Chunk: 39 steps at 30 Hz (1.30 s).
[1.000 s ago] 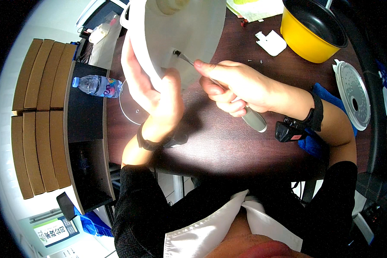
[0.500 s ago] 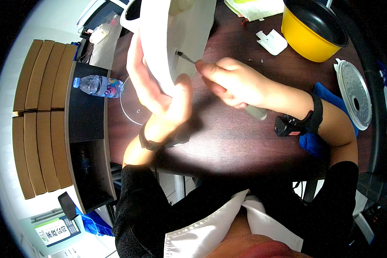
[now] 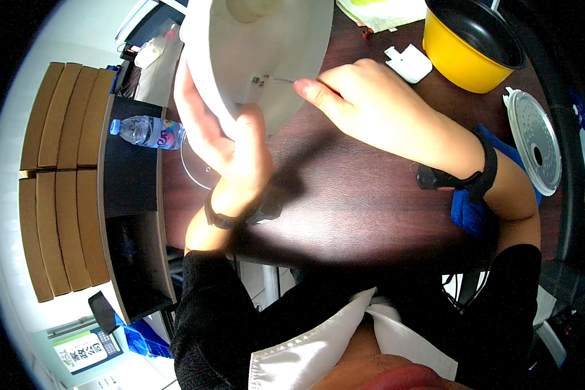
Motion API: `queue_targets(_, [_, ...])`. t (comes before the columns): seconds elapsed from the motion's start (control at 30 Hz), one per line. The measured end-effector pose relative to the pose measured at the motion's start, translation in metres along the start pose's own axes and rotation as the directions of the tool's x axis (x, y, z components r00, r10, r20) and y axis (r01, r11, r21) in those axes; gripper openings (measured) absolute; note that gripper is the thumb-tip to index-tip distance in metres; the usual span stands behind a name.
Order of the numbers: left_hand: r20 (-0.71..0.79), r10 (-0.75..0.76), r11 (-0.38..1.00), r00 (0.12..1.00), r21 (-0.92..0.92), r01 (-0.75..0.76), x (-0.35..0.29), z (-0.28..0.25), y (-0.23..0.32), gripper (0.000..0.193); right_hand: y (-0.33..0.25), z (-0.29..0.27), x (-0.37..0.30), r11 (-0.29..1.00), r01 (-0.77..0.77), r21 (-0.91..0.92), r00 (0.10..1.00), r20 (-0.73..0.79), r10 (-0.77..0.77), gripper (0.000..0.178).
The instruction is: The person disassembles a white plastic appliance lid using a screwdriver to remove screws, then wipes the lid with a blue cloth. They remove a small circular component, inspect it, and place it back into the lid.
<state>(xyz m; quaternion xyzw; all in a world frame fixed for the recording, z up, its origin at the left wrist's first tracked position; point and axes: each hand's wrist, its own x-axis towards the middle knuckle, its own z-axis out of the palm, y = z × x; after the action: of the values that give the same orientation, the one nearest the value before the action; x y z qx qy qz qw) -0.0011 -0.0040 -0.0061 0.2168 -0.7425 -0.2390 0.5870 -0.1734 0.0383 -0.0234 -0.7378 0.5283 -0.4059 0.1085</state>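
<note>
My left hand grips the lower rim of a large white hollow plastic housing, tilted up above the table, thumb on the inside and fingers around the outer wall. My right hand is closed around a screwdriver; only its thin metal shaft shows now, and the hand hides the handle. The shaft points left to a small dark fitting on the housing's inner wall. Whether the tip touches it is too blurred to tell.
On the dark wooden table stand a yellow pot with black inside, a white plastic piece, a round perforated disc and a blue cloth. A glass lid and a water bottle are at left, near cardboard boxes.
The housing has turned so more of its inside shows, and my left hand has shifted left. My right hand has rolled over and risen, hiding the screwdriver's handle.
</note>
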Motion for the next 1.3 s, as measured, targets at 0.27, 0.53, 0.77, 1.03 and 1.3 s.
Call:
queue_targets(0.27, [-0.036, 0.015, 1.000, 0.999, -0.005, -0.015, -0.001, -0.003, -0.004, 0.063, -0.016, -0.005, -0.001, 0.366, -0.686, 0.629, 0.716, 0.674, 0.183, 0.053])
queue_targets(0.53, [-0.012, -0.001, 0.999, 1.000, -0.038, 0.001, -0.004, 0.001, -0.005, 0.065, -0.016, -0.003, -0.003, 0.209, -0.742, 0.637, 0.668, 0.728, 0.154, 0.052])
queue_targets(0.77, [-0.021, -0.041, 0.998, 0.999, -0.041, 0.040, -0.007, 0.004, 0.000, 0.068, -0.016, 0.001, -0.005, 0.233, -0.752, 0.616, 0.655, 0.737, 0.167, 0.052])
queue_targets(1.03, [0.044, 0.013, 1.000, 0.999, -0.017, -0.012, -0.006, 0.005, -0.006, 0.070, 0.004, 0.010, -0.001, 0.990, 0.091, -0.105, 0.994, -0.044, -0.097, 0.040])
queue_targets(1.3, [0.047, -0.062, 0.998, 0.997, 0.027, 0.061, -0.002, 0.007, -0.004, 0.067, 0.002, -0.013, 0.001, 0.940, 0.130, -0.316, 0.989, -0.027, -0.146, 0.038])
